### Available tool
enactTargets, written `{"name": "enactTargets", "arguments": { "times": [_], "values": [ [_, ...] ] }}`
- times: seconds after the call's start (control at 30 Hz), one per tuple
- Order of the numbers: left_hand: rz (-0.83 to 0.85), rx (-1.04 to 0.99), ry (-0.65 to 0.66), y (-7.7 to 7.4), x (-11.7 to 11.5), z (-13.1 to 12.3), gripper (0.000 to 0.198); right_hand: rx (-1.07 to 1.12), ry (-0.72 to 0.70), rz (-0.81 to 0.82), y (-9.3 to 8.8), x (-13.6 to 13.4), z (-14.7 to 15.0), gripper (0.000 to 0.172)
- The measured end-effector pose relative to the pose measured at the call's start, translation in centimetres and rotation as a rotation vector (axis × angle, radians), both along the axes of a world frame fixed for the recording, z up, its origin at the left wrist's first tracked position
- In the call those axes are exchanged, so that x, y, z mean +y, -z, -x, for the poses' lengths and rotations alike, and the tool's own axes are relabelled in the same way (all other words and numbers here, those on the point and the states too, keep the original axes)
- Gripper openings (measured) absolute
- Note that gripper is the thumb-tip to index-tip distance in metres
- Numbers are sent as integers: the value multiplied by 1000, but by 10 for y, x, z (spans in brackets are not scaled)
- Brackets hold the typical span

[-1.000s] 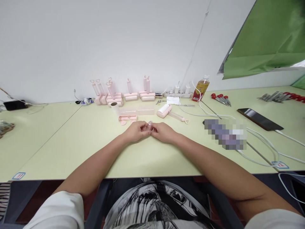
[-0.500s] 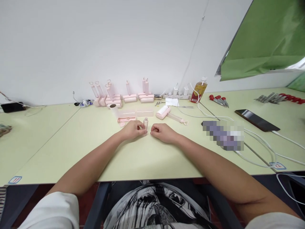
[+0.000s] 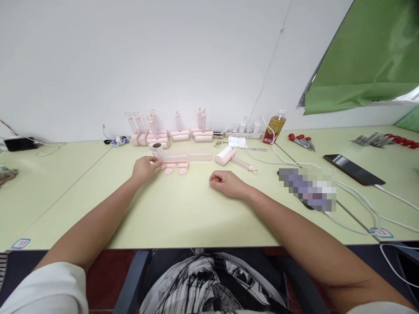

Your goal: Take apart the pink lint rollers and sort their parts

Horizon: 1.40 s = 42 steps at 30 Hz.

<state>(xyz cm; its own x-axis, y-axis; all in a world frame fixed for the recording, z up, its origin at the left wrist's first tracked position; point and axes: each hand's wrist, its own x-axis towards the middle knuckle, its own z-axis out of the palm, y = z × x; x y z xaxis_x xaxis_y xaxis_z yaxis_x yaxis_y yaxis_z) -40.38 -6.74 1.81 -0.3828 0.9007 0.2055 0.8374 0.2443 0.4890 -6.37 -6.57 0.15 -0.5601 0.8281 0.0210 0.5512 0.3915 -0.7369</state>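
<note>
My left hand is stretched out to the left of the middle, its fingers pinched on a small clear piece. It is right at the foot of an upright paper roll. Just right of it lies a pink roller frame with two round pink caps in front. My right hand rests on the table as a loose fist with nothing visible in it. An assembled pink lint roller lies beyond it.
Several pink lint rollers stand in a row by the wall. Clear covers lie behind the frame. On the right are a bottle, red-handled screwdrivers, a phone, a power strip and white cables.
My hands came apart. The left hand carried the small clear piece away to the left, up to the paper roll. The right hand let go and stayed resting on the table.
</note>
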Motion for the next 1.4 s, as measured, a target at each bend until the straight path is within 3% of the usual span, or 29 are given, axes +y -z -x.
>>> {"name": "enactTargets", "arguments": {
  "times": [0.33, 0.53, 0.63, 0.73, 0.8, 0.9, 1.03, 1.23, 1.33, 1.4],
  "values": [
    [21, 30, 12, 14, -2, -9, 51, 31, 23, -57, -1, 4, -4, 18],
    [25, -37, -11, 11, -7, -9, 55, -160, 482, -463, -8, 48, -40, 23],
    [-79, -63, -37, 5, -11, -4, 46, -348, 616, -326, -3, 68, -59, 41],
    [-295, -3, -95, -5, -19, -6, 38, -466, 574, -211, 4, 75, -65, 35],
    [-432, 57, -88, -13, -26, -18, 34, -468, 505, -231, 5, 73, -64, 28],
    [-419, 93, 122, -24, -32, -51, 29, -398, 408, -308, 3, 67, -60, 23],
    [-202, 213, 530, -30, -5, -96, 32, -326, 352, -354, 2, 64, -60, 20],
    [178, 345, 577, -28, 77, -118, 58, -264, 288, -270, 2, 62, -69, 16],
    [224, 314, 581, -26, 95, -125, 56, -213, 271, -191, -1, 60, -70, 17],
    [157, 279, 565, -25, 94, -133, 47, -183, 255, -156, -3, 60, -69, 16]
  ]
}}
